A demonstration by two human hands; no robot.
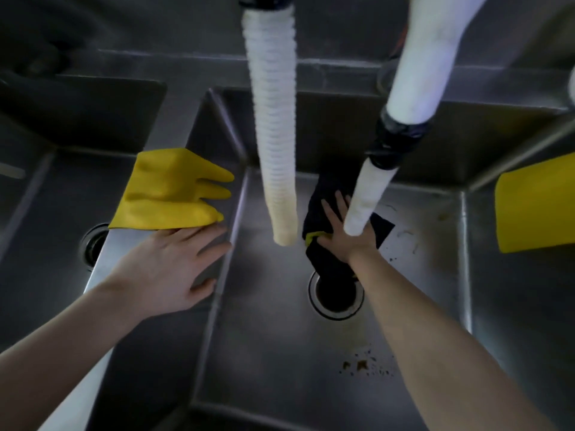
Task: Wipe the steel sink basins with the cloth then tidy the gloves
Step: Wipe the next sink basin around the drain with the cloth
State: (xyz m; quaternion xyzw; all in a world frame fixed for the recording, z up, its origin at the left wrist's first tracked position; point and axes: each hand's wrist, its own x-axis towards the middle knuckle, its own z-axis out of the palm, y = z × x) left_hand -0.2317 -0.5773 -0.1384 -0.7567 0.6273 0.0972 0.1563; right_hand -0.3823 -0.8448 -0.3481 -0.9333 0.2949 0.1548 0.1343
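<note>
While the right hand (345, 234) presses a dark crumpled cloth (326, 265) onto the dull steel basin (273, 353) floor above the drain (336, 298), fingers (329, 213) spread straight over it, the left hand (174, 265) lies splayed on the divider (121, 244), just beside a smooth yellow glove (168, 191).

ribbed white hose (273, 150): hanging centre | white pipe (413, 73): wrapped with black tape (396, 141) | brown crumbs (361, 365): basin floor

The cloth (312, 217) lies in the middle basin (267, 337) behind the drain (336, 295), between left glove (168, 191) and right glove (535, 206).
</note>
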